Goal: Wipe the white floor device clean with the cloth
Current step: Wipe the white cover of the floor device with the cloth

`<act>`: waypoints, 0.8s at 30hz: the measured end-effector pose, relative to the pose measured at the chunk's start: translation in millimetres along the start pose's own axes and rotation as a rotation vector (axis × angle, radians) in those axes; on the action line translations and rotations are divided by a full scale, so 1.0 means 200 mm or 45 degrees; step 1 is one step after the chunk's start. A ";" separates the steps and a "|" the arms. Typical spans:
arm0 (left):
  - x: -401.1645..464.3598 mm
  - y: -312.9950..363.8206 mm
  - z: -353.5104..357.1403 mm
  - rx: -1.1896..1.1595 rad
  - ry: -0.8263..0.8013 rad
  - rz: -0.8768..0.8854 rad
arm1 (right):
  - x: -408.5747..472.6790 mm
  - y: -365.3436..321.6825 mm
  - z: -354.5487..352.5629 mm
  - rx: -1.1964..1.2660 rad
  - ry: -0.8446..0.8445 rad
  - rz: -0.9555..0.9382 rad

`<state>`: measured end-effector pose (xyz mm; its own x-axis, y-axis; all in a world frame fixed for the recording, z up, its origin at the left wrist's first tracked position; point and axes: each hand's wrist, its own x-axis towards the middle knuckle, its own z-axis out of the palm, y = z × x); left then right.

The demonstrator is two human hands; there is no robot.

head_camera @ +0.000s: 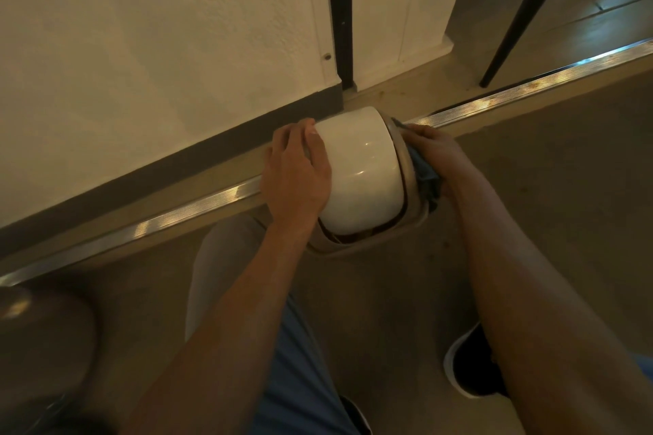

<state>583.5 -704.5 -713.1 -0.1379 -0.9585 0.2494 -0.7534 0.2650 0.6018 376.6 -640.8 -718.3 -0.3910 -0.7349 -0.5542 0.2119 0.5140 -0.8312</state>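
A glossy white floor device point(360, 169), rounded like a drum, is tipped on its side on the floor by the wall, above a beige base point(357, 245). My left hand point(296, 173) grips its left end, fingers spread over the white shell. My right hand point(438, 155) presses a blue cloth point(425, 175) against the device's right end. Most of the cloth is hidden between my palm and the device.
A ribbed metal floor strip point(494, 99) runs diagonally behind the device. A cream wall with a dark skirting point(176, 166) stands on the left. A black chair leg point(516, 28) is at the upper right. My shoe point(473, 364) rests on the floor at the lower right.
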 end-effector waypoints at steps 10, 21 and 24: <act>-0.01 -0.01 0.00 -0.017 0.000 -0.010 | -0.32 0.38 -0.03 0.346 0.210 0.083; -0.01 0.00 0.00 -0.016 -0.009 -0.028 | -0.28 0.36 -0.02 0.235 0.247 -0.009; -0.01 0.00 0.00 -0.007 -0.007 -0.023 | -0.44 0.49 0.06 0.263 0.465 0.002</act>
<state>584.1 -703.2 -714.2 -0.1281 -0.9636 0.2345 -0.7524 0.2485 0.6101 442.1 -531.8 -751.7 -0.6744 -0.5102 -0.5337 0.3733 0.3880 -0.8427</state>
